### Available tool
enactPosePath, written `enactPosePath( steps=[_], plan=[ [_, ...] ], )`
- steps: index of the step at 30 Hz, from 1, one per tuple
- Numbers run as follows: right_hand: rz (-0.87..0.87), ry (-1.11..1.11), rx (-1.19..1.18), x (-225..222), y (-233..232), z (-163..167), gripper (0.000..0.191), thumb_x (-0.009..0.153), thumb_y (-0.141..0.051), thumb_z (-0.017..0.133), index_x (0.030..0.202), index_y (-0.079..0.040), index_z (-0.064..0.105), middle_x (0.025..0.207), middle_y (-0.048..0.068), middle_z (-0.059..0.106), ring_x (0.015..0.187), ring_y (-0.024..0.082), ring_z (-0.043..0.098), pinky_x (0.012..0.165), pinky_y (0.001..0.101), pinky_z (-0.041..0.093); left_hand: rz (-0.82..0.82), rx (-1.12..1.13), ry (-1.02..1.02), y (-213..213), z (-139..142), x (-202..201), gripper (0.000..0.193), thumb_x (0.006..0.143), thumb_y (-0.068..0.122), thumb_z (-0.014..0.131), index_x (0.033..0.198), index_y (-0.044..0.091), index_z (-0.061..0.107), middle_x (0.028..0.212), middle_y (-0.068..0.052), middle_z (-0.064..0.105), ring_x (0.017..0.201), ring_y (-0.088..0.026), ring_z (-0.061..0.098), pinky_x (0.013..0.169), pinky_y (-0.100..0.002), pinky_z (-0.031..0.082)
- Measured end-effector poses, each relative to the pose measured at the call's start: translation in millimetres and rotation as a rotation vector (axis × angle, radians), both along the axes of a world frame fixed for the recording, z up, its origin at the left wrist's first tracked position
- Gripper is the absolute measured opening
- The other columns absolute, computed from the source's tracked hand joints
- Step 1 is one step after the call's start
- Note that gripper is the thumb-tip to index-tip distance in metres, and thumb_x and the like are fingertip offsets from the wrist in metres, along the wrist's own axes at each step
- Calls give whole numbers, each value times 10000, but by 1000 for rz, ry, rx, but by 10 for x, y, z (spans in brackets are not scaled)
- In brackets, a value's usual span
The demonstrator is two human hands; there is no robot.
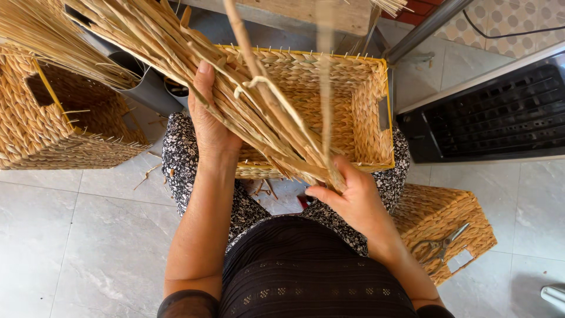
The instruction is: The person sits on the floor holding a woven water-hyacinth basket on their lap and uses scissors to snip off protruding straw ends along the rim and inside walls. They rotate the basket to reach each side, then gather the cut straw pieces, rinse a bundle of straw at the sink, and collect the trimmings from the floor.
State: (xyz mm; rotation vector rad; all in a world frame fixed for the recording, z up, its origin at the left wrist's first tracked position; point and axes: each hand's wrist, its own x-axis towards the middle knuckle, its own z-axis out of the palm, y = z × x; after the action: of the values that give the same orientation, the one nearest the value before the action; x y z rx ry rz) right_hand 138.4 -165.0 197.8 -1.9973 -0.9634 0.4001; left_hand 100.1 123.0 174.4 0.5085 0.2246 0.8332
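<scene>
A thick bundle of dried straw strands (223, 88) lies slanted across my lap, from the upper left down to the middle. My left hand (209, 121) grips the bundle from beneath, thumb up along it. My right hand (347, 197) pinches the bundle's lower end, and one strand (325, 82) rises straight up from it. Behind the bundle a rectangular woven basket (359, 88) with a yellow rim rests on my knees, its opening facing me.
A second woven basket (35, 112) lies on its side at left. A third, upside down at right (438, 218), carries metal scissors (450, 241). A black slotted crate (500, 112) stands at right, a grey tube (150, 88) behind the bundle, on grey floor tiles (76, 235).
</scene>
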Motion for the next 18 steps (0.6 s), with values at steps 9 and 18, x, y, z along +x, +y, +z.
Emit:
enactPosePath(
  steps=[9,18],
  plan=[
    [25,622,523,523,-725,405,198,985,-75,722,1174,-22,694,926,96,727,785,140,675,679,280,547,41,22,42,155,87,-110,459,985,354,719,1243,-6,598,1131,-128,692,1017,-220,698,943,-386,607],
    [-34,156,304,319,192,128,359,901,-81,782,1242,-76,670,1095,48,734,991,123,731,795,267,626,-80,80,150,-178,140,37,396,1004,317,712,1229,19,580,1079,-95,684,949,-175,689,869,-345,617]
  ],
)
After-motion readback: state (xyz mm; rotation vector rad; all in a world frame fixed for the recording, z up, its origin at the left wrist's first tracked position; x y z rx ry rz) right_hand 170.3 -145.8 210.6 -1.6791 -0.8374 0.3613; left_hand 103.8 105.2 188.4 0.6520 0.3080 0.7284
